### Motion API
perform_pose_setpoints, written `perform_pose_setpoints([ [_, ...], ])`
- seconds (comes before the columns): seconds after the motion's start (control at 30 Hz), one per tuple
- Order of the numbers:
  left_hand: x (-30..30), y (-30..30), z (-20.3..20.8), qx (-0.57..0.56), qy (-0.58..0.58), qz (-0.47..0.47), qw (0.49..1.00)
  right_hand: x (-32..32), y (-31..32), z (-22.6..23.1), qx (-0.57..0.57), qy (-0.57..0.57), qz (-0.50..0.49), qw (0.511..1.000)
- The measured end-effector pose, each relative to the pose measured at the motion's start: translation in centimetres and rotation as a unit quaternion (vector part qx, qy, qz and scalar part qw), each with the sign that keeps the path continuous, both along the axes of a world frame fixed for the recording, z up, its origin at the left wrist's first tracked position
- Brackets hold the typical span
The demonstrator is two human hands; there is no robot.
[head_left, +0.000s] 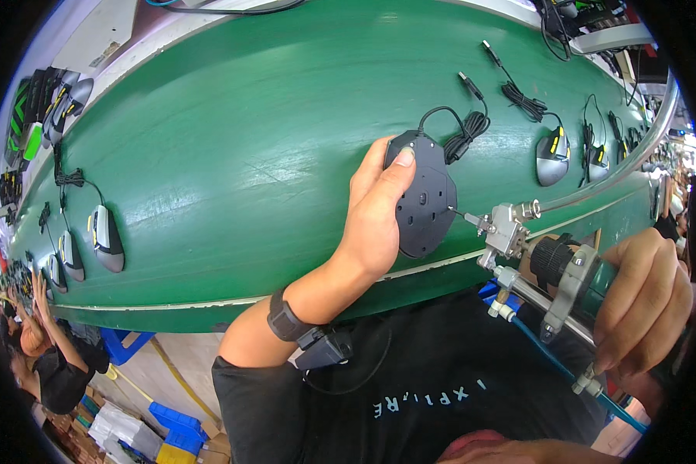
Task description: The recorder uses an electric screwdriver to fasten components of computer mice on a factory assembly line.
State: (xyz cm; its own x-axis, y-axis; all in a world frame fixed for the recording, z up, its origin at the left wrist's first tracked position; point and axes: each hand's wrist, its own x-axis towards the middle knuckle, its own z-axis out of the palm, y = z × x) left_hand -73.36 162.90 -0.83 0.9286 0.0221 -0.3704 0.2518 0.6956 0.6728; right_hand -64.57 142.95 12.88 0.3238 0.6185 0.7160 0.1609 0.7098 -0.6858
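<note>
My left hand (373, 213) grips a black computer mouse (429, 203) turned underside up, the thumb lying across its base near the cable end. The mouse's bundled cable (466, 138) and plug rest on the green conveyor belt (232, 162) beyond it. In my right hand (646, 301), fingers curled around its body, is a metal dispensing gun (510, 230) with a black knob. Its thin needle tip reaches the right edge of the mouse's base; I cannot tell whether it touches. A clear tube (634, 166) and a blue hose (545, 348) run from the gun.
Several grey-and-black mice with bundled cables lie along the belt, such as one mouse (553, 157) at right and another mouse (107, 240) at left. Other people's hands (42, 298) work at far left. Blue bins (176, 425) and boxes stand on the floor, lower left.
</note>
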Motion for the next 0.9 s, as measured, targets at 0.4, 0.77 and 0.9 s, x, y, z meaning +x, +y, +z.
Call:
perform_pose_setpoints([
  [0.4, 0.6, 0.5, -1.2, 0.031, -0.023, 0.013, 0.999, 3.3, -2.2, 0.5, 0.141, -0.126, 0.175, 0.966],
  [0.77, 0.0, -0.8, -1.2, -0.040, -0.006, -0.033, 0.999, 1.0, 2.9, 0.0, 0.134, -0.019, 0.106, 0.985],
  [0.9, -0.1, -0.9, -1.3, -0.060, -0.016, -0.036, 0.997, 0.4, 3.3, -0.9, 0.126, -0.012, 0.080, 0.989],
])
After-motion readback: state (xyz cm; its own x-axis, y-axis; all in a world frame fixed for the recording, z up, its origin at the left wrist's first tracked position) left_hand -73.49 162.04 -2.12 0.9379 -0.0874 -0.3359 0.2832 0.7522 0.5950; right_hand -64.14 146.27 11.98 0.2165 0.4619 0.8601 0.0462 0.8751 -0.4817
